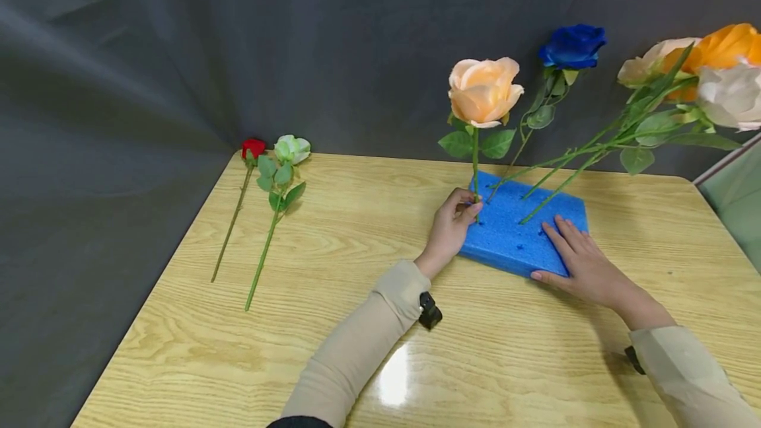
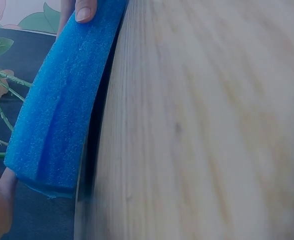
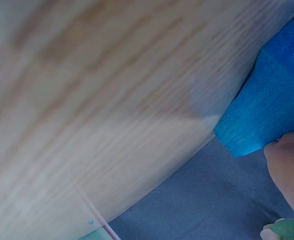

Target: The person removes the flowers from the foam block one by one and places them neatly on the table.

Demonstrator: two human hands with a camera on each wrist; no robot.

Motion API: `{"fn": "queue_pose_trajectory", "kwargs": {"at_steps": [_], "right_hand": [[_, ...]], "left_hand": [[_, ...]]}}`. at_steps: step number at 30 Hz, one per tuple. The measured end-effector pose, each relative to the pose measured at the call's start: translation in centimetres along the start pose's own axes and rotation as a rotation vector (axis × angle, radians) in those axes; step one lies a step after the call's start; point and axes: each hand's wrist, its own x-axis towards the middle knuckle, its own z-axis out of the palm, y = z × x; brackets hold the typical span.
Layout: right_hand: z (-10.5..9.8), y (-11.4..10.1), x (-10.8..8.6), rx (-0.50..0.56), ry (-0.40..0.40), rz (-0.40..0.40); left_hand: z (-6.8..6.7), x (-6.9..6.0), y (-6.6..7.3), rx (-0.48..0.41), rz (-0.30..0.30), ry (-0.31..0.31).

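A blue foam block (image 1: 505, 243) lies on the table with several artificial flowers stuck in it. Near its left edge my left hand (image 1: 450, 226) pinches the stem of a peach rose (image 1: 484, 92), whose lower end meets the foam. My right hand (image 1: 591, 269) rests on the block's right side with fingers spread and thumb at the front edge. Behind the peach rose a blue rose (image 1: 573, 47) leans to the right. An orange flower (image 1: 728, 51) and pale flowers (image 1: 734, 94) lean far right. The left wrist view shows the foam's side (image 2: 62, 115) and part of both hands.
On the left of the wooden table (image 1: 333, 249) lie a red rose (image 1: 252, 148) and a pale green rose (image 1: 292, 148), stems toward me. Small holes show in the foam's top. A dark cloth (image 1: 333, 51) hangs behind the table.
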Motion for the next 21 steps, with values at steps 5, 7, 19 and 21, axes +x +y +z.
{"fn": "queue_pose_trajectory", "kwargs": {"at_steps": [5,7,19,21], "right_hand": [[0.1,0.2,0.2,0.006,-0.001,-0.001],[0.2,0.2,0.3,0.008,-0.002,0.0],[0.3,0.3,0.3,0.009,0.018,-0.009],[0.3,0.3,0.3,0.008,0.022,-0.011]], "left_hand": [[-0.2,-0.5,1.8,0.027,0.006,0.008],[-0.3,-0.7,2.7,0.029,-0.004,0.008],[0.3,0.3,-0.3,0.032,0.001,0.043],[0.3,0.3,-0.5,0.03,0.01,0.045]]}}
